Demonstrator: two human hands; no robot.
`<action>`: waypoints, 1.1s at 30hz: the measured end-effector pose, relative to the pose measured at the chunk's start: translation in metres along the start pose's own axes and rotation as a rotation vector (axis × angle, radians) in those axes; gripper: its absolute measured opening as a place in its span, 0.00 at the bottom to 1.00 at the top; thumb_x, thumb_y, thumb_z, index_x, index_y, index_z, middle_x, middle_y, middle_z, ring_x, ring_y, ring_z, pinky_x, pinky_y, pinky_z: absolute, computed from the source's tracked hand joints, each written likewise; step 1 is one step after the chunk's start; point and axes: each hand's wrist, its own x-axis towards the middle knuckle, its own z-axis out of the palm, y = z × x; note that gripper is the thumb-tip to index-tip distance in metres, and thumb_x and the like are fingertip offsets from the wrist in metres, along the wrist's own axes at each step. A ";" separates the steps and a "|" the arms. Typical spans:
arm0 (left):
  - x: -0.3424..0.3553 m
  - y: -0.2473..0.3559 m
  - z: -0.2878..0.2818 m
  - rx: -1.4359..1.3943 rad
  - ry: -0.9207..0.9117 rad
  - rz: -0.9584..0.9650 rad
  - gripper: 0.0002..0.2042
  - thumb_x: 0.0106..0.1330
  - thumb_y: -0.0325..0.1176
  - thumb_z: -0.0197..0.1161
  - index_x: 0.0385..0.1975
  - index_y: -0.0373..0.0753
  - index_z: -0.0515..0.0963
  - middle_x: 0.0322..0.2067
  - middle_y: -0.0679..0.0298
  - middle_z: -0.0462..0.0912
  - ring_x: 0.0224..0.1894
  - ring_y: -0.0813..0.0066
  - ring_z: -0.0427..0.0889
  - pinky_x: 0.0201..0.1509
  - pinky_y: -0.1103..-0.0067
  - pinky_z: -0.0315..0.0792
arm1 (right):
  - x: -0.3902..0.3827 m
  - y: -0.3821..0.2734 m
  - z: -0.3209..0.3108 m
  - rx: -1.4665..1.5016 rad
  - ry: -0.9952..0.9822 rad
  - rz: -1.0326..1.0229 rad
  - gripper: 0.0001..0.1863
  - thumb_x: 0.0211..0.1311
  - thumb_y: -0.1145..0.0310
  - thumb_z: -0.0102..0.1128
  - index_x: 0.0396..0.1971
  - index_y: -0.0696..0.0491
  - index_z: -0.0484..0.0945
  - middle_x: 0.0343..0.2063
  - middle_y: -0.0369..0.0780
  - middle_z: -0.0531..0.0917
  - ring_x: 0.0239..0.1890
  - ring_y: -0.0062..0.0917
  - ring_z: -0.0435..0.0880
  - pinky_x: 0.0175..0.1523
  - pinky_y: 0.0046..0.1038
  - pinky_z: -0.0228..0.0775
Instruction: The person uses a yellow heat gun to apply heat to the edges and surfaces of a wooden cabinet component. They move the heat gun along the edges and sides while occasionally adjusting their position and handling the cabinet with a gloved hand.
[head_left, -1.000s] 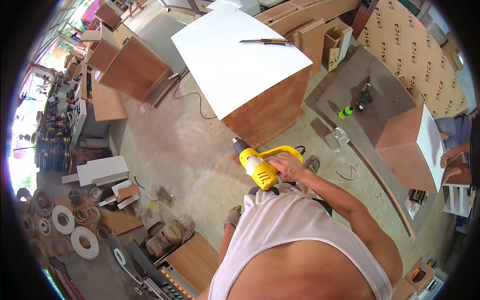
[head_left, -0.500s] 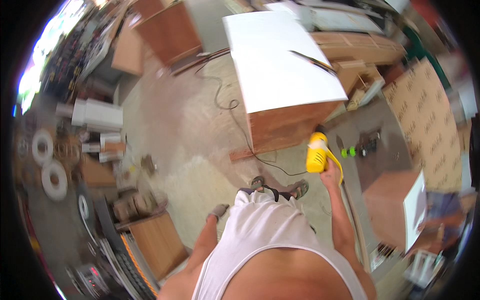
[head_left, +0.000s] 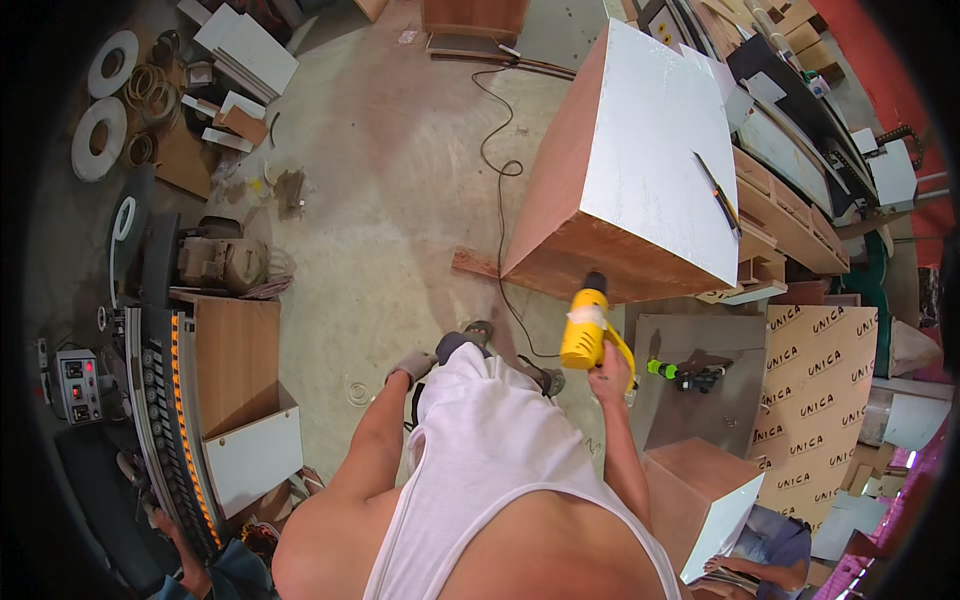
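Note:
My right hand (head_left: 608, 378) is closed round the handle of a yellow corded power tool (head_left: 583, 335), shaped like a drill or heat gun, with a pale patch on its body. Its black front end points at the reddish-brown wooden side of a large box (head_left: 560, 240) with a white top (head_left: 665, 150); whether it touches, I cannot tell. On that top lies a slim black-and-orange tool (head_left: 720, 195). My left hand (head_left: 410, 366), in a grey glove, hangs by my shorts; its fingers are too indistinct to read.
A dark cord (head_left: 500, 190) loops across the floor near my feet. To the right are a grey board (head_left: 690, 340), a printed tan sheet (head_left: 815, 400) and another box (head_left: 690, 480) beside a person (head_left: 770, 555). A machine with an orange-marked track (head_left: 180, 420) stands left; another person's arm (head_left: 180, 550) shows there.
My view has turned, so the box now sits further right and shows more of its wooden sides. The power tool stays in my right hand, its front end still near the box.

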 end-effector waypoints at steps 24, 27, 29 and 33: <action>0.035 -0.038 -0.041 -0.043 -0.013 -0.040 0.26 0.67 0.49 0.55 0.56 0.32 0.76 0.55 0.48 0.79 0.60 0.55 0.75 0.64 0.68 0.66 | -0.017 0.045 0.014 -0.065 0.131 0.251 0.25 0.45 0.74 0.63 0.49 0.52 0.75 0.37 0.48 0.84 0.42 0.46 0.82 0.47 0.42 0.73; 0.023 -0.003 -0.057 0.015 -0.035 0.003 0.27 0.67 0.49 0.55 0.55 0.32 0.77 0.53 0.49 0.80 0.59 0.55 0.77 0.63 0.68 0.67 | -0.030 0.048 0.001 -0.063 0.224 0.304 0.24 0.45 0.74 0.64 0.48 0.52 0.76 0.37 0.47 0.84 0.41 0.46 0.82 0.47 0.43 0.73; 0.028 0.004 -0.061 0.063 -0.027 0.021 0.26 0.68 0.50 0.55 0.54 0.32 0.77 0.52 0.50 0.81 0.57 0.56 0.78 0.61 0.68 0.68 | -0.032 0.041 -0.003 -0.044 0.227 0.301 0.23 0.46 0.74 0.64 0.48 0.52 0.76 0.37 0.47 0.84 0.42 0.45 0.82 0.47 0.42 0.73; 0.038 0.005 -0.060 0.057 0.046 0.090 0.23 0.67 0.49 0.56 0.50 0.35 0.80 0.36 0.59 0.82 0.39 0.68 0.76 0.46 0.70 0.70 | -0.021 0.003 -0.017 0.046 0.235 0.150 0.23 0.45 0.76 0.63 0.47 0.55 0.76 0.38 0.46 0.84 0.42 0.45 0.82 0.47 0.40 0.74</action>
